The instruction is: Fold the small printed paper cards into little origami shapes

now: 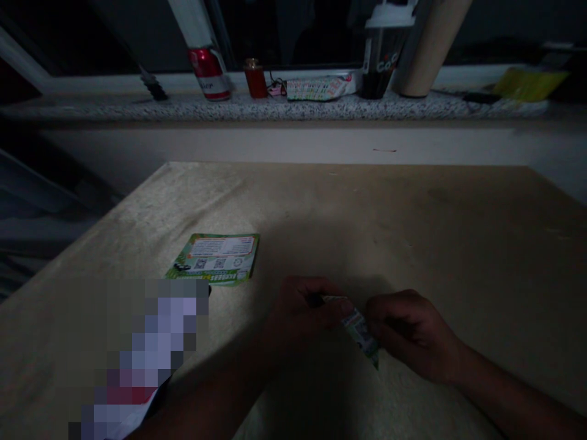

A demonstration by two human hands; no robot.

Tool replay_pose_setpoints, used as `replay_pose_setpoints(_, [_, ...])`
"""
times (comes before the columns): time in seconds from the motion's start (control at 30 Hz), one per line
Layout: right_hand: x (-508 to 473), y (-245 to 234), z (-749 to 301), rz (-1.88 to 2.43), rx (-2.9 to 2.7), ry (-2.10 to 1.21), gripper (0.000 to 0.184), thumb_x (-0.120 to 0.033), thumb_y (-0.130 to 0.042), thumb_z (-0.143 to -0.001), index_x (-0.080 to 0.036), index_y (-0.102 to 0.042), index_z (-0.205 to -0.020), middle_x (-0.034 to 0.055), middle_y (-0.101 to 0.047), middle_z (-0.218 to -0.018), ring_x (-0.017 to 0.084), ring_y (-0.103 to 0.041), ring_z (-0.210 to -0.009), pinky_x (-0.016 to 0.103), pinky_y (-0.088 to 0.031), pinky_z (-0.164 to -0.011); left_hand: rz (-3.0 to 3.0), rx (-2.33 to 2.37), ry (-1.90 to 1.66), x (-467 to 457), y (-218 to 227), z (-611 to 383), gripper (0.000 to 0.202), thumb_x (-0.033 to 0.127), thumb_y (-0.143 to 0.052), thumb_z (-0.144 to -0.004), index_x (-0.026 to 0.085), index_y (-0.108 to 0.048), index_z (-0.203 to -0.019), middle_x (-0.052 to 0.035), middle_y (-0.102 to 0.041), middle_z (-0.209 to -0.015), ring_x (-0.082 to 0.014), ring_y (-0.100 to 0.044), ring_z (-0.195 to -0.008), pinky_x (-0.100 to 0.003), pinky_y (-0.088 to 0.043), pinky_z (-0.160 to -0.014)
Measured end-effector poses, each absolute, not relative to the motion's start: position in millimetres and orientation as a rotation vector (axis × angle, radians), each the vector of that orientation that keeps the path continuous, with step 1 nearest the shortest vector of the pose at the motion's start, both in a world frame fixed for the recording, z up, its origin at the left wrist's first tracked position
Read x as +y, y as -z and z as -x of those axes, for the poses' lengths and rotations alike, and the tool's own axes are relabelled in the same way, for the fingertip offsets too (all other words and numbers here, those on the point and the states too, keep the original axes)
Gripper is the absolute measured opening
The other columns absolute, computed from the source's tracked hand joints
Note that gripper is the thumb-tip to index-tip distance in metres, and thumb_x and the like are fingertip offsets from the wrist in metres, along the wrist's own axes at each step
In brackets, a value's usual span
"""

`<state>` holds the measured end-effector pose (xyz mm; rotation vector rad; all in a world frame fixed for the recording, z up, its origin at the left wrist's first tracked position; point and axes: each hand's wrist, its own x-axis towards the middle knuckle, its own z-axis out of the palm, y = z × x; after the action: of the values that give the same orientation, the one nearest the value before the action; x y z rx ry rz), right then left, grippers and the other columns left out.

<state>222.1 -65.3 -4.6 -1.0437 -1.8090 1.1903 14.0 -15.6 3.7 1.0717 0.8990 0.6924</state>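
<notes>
A small folded piece of green and white printed paper is held tilted just above the table, narrowing to a point at its lower end. My left hand pinches its upper end, thumb on top. At the right edge of the paper, my right hand has its fingers curled and closed, with thumb and fingertips on that edge. Farther left, a flat green printed sheet with text and small square codes lies on the tabletop. Dim light hides the detail of the fingertips.
The pale table ends before a granite sill. Standing there are a red and white can, an orange bottle, a patterned packet, a lidded cup and a beige cylinder. A pixelated object is at lower left.
</notes>
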Motion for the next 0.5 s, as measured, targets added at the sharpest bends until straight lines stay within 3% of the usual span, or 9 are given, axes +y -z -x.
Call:
replay_pose_setpoints(0.13, [-64.6, 2.6, -220.4, 1.034, -1.756, -1.240, 0.034, -0.030, -0.054, -0.097, -0.018, -0.051, -0.066, -0.0056, -0.040, -0.055, 0.007, -0.034, -0.048, 0.021, -0.026, -0.043, -0.929, 0.880, -0.686, -16.6, 0.1, -16.7, 0.024, 0.034, -0.085, -0.068, 0.013, -0.074, -0.070, -0.0001, -0.062, -0.058, -0.0091, -0.051, -0.052, -0.022, -0.037, -0.050])
replay_pose_setpoints(0.37, [-65.0, 5.1, -220.6, 1.124, -1.693, -1.441, 0.040, -0.043, -0.048, -0.102, -0.019, -0.053, -0.072, -0.0029, -0.048, -0.060, 0.010, -0.042, -0.053, 0.023, -0.033, -0.048, -0.737, 0.854, -0.712, -14.3, 2.4, -21.6, 0.026, 0.029, -0.086, -0.064, 0.013, -0.065, -0.066, 0.0018, -0.058, -0.058, -0.0073, -0.050, -0.050, -0.021, -0.036, -0.050])
replay_pose_setpoints(0.5, [-64.8, 4.4, -221.2, 1.173, -1.641, -1.540, 0.041, -0.047, -0.046, -0.103, -0.018, -0.053, -0.076, -0.0017, -0.051, -0.066, 0.011, -0.044, -0.058, 0.023, -0.036, -0.051, -0.910, 0.827, -0.717, -9.4, 0.4, -15.7, 0.040, 0.029, -0.086, -0.069, 0.019, -0.065, -0.101, 0.0041, -0.060, -0.069, -0.0108, -0.057, -0.058, -0.023, -0.044, -0.056])
